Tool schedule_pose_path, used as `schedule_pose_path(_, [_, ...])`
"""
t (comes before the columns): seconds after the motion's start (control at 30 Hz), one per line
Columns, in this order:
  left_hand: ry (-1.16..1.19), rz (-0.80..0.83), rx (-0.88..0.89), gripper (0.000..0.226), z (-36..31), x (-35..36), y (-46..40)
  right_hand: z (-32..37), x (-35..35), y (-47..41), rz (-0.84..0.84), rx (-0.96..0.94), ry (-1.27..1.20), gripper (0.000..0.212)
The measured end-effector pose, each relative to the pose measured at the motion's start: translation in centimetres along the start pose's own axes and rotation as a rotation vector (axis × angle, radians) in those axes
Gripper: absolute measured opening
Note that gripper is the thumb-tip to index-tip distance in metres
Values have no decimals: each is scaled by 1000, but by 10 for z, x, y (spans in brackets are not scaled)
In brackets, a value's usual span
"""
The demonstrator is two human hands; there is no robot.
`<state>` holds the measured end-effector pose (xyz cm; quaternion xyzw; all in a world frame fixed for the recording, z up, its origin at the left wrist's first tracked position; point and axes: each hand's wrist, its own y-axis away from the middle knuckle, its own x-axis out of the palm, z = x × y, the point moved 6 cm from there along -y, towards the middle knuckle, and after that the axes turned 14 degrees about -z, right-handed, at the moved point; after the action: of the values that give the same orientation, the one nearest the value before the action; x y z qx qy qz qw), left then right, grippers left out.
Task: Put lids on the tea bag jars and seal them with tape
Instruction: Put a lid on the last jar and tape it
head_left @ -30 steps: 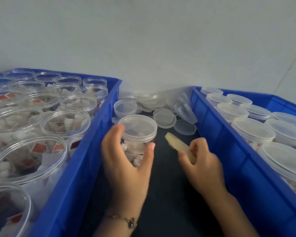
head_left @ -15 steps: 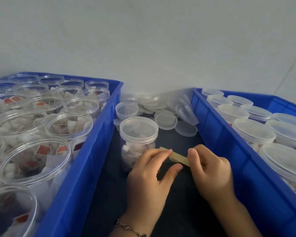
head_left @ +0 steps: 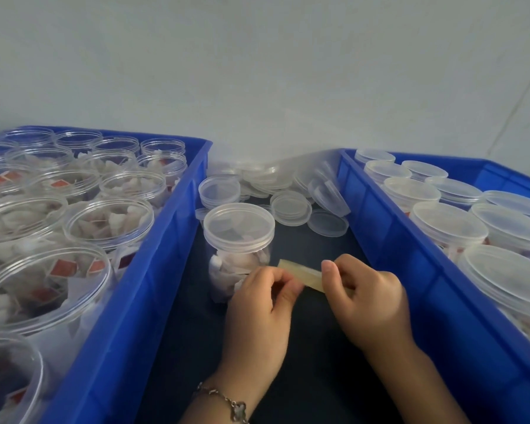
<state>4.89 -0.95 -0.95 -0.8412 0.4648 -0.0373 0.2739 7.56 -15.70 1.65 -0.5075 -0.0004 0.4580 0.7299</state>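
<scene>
A clear jar of tea bags (head_left: pixel 238 240) with its translucent lid on stands on the dark table between two blue crates. Just in front of it and to the right, my right hand (head_left: pixel 369 296) holds a yellowish roll of tape (head_left: pixel 303 272), seen edge-on. My left hand (head_left: pixel 262 304) pinches at the tape's left end with thumb and fingers, close to the jar's lower right side. How far the tape is pulled out I cannot tell.
The left blue crate (head_left: pixel 129 316) holds several open jars of tea bags. The right blue crate (head_left: pixel 416 270) holds several lidded jars. A heap of loose clear lids (head_left: pixel 288 194) lies behind the jar against the grey wall.
My left hand let go of the jar's side and came to the tape. Both hands now meet on the tape right of the jar, slightly lower than before.
</scene>
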Motion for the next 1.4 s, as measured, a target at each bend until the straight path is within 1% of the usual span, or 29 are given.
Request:
schedule_pose_path(0.07, [129, 130, -219, 11, 5, 8, 2, -6, 2, -1, 1, -5, 13, 46])
schedule_pose_path(0.17, [343, 444, -502, 27, 3, 22, 13, -13, 7, -1, 29, -19, 45, 38])
schedule_pose_path(0.23, [485, 602, -608, 38, -3, 25, 19, -15, 10, -1, 57, -5, 45, 36])
schedule_pose_path(0.27, [519, 637, -631, 39, -4, 26, 20, -15, 12, -1, 78, -2, 46, 40])
schedule_pose_path(0.3, [518, 635, -641, 36, -3, 25, 19, -15, 15, -2, 100, 3, 46, 48])
schedule_pose_path(0.33, [454, 598, -620, 31, 1, 24, 16, -16, 18, -2, 134, 14, 53, 55])
schedule_pose_path(0.37, [333, 541, -564, 25, 8, 22, 11, -19, 22, -1, 184, 29, 75, 60])
schedule_pose_path(0.43, [36, 447, -396, 13, 20, 15, 1, -27, 31, 2, 304, 56, 145, 66])
schedule_pose_path(0.5, [-205, 461, -254, 13, 26, 13, 0, -34, 40, 10, 442, 94, 185, 76])
schedule_pose_path(0.53, [-302, 480, -192, 14, 28, 14, 1, -37, 43, 12, 489, 122, 194, 78])
schedule_pose_path(0.6, [-424, 502, -101, 12, 27, 16, 4, -41, 45, 14, 505, 167, 198, 73])
schedule_pose_path(0.63, [-444, 502, -85, 10, 27, 17, 5, -43, 45, 13, 495, 176, 202, 70])
schedule_pose_path(0.73, [-468, 495, -68, 14, 25, 17, 5, -43, 43, 11, 469, 186, 198, 60])
schedule_pose_path(0.8, [-518, 520, -101, 14, 26, 18, 6, -44, 42, 11, 463, 202, 193, 53])
schedule_pose_path(0.9, [-604, 566, -122, 22, 25, 20, 9, -44, 44, 9, 461, 191, 244, 45])
schedule_pose_path(0.93, [-561, 590, -143, 23, 23, 21, 12, -42, 46, 9, 450, 171, 264, 42])
schedule_pose_path(1.03, [-129, 716, -346, 25, 14, 32, 26, -38, 46, 4, 368, 169, 237, 39])
schedule_pose_path(1.07, [-37, 723, -388, 27, 9, 33, 30, -38, 46, 3, 353, 197, 218, 40])
schedule_pose_path(1.1, [3, 703, -405, 27, 6, 33, 32, -39, 46, 3, 359, 219, 213, 42])
schedule_pose_path(1.13, [5, 664, -395, 28, 3, 32, 31, -40, 48, 3, 392, 229, 225, 45])
schedule_pose_path(1.17, [-36, 612, -344, 29, 2, 29, 28, -42, 49, 4, 440, 229, 245, 48])
schedule_pose_path(1.23, [-222, 491, -152, 25, 2, 17, 15, -48, 51, 5, 512, 245, 245, 51])
schedule_pose_path(1.3, [-369, 351, 12, 18, 1, 1, -1, -53, 48, 4, 534, 310, 188, 50])
schedule_pose_path(1.33, [-361, 296, 54, 15, 0, -5, -8, -54, 46, 4, 532, 335, 160, 49])
schedule_pose_path(1.4, [-268, 265, 77, 13, -2, -10, -14, -54, 43, 4, 549, 357, 131, 57])
